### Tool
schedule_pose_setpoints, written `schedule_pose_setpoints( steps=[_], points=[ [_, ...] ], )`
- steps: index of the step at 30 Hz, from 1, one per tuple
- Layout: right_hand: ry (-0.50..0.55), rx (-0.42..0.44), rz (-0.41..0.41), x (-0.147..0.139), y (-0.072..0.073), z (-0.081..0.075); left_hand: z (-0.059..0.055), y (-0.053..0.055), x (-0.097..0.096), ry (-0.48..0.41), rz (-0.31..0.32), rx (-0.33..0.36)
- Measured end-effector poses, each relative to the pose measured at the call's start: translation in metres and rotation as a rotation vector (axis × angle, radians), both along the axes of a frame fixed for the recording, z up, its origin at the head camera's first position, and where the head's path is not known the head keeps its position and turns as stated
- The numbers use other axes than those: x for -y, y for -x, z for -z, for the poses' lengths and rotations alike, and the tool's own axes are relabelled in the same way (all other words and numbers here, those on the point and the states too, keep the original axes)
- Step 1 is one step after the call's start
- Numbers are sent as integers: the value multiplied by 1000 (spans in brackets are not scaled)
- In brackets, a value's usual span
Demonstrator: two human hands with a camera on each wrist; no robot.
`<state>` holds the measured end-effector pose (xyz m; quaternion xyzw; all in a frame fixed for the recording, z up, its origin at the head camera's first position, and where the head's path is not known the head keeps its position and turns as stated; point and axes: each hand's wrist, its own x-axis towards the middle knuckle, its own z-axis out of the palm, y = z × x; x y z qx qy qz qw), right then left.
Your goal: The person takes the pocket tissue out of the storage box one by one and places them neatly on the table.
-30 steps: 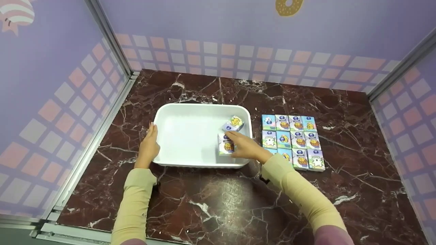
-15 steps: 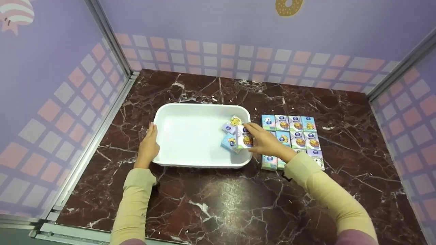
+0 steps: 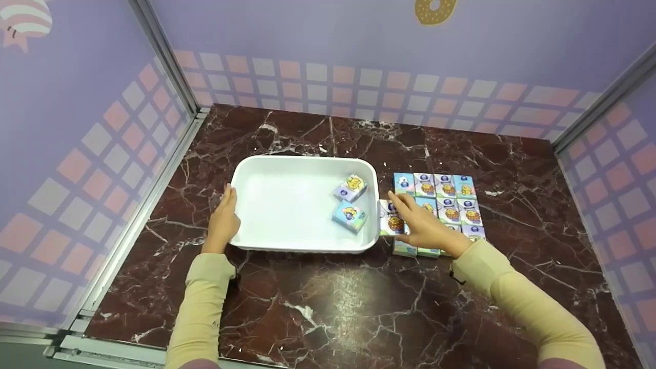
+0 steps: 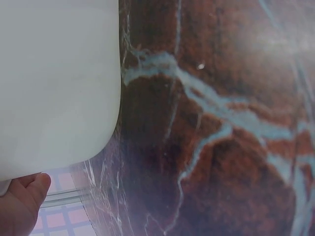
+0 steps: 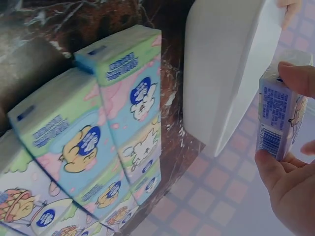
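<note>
A white tub [image 3: 287, 246] stands on the table, with my left hand [image 3: 223, 223] against its left side, fingers straight along the wall. My right hand [image 3: 428, 228] pinches a tissue pack [image 3: 392, 219] between thumb and fingers, just outside the tub's right rim. In the right wrist view the tissue pack [image 5: 275, 115] shows its barcode side, the thumb at one end and a fingertip at the other. Inside the tub, near its right wall, lie a purple and yellow tissue pack [image 3: 351, 188] and a blue tissue pack [image 3: 349, 216].
Right of the tub, several tissue packs [image 3: 449, 211] lie side by side in rows; my right hand covers part of them. The dark red marble table [image 3: 318, 302] is bounded by a lilac back wall [image 3: 318, 31] and side panels.
My right hand has moved right with the pinched tissue pack, from inside the tub out past its right rim. The blue pack beneath came into view. My left hand has not moved.
</note>
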<state>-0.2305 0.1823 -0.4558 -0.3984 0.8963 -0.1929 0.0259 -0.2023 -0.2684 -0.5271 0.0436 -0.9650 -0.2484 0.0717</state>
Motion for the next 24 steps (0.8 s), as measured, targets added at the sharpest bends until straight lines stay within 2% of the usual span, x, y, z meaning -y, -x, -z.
schedule_pose_setpoints(
  steps=[10,18,24],
  points=[
    [-73,41,-23,-15,-14,14,-1,0,-1,-8,-4,2],
    [-146,146,-22,-20,-24,30,-2,-2,-2,-20,-8,15],
    [-182,148,-30,-24,-31,41,-2,-2,-2,-12,-8,-1]
  ],
)
